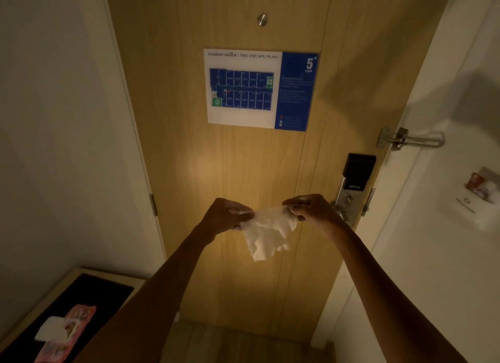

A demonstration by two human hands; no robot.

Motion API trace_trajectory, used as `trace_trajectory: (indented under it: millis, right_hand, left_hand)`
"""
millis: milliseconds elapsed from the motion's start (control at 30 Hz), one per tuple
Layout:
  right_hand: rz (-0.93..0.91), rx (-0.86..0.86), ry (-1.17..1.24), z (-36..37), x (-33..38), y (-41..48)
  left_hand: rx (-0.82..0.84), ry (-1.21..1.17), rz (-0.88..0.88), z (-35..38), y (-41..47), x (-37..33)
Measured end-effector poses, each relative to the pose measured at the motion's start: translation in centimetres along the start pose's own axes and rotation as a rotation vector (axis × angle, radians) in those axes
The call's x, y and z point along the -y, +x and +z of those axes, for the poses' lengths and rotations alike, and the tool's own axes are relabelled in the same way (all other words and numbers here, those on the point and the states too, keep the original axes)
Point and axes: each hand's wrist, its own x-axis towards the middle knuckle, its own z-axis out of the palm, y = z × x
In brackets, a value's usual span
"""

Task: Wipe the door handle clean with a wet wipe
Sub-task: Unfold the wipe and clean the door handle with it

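Note:
A crumpled white wet wipe hangs between both hands in front of the wooden door. My left hand pinches its left top corner and my right hand pinches its right top corner. The wipe is partly spread out. The silver door handle sits at the door's right edge, mostly hidden behind my right hand, below a black electronic lock box.
A fire escape plan sign is fixed to the door. A metal swing latch sits on the right frame. At the lower left a pink wipes packet lies on a dark-topped wooden stand. White walls flank the door.

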Motion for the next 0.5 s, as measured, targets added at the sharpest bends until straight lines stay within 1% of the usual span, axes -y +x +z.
trace_trajectory:
  millis: [100, 167, 233, 367, 500]
  right_hand:
    - [0.002, 0.077, -0.006, -0.7, -0.2, -0.5]
    - [-0.018, 0.152, -0.009, -1.4, -0.4, -0.8]
    - [-0.024, 0.185, -0.081, -1.7, -0.5, -1.1]
    - [-0.078, 0.1, -0.298, -1.6, -1.4, -0.6]
    - [-0.078, 0.018, -0.379, -2.3, -2.4, 0.1]
  left_hand:
    - [0.007, 0.037, 0.009, 0.4, 0.1, 0.0]
    - [0.05, 0.054, 0.011, 0.5, 0.2, -0.2]
    - [0.098, 0.107, 0.03, 0.5, 0.2, -0.3]
    - [0.117, 0.151, 0.055, 1.1, 1.0, -0.4]
    - [0.124, 0.174, 0.05, 2.0, 2.5, -0.3]
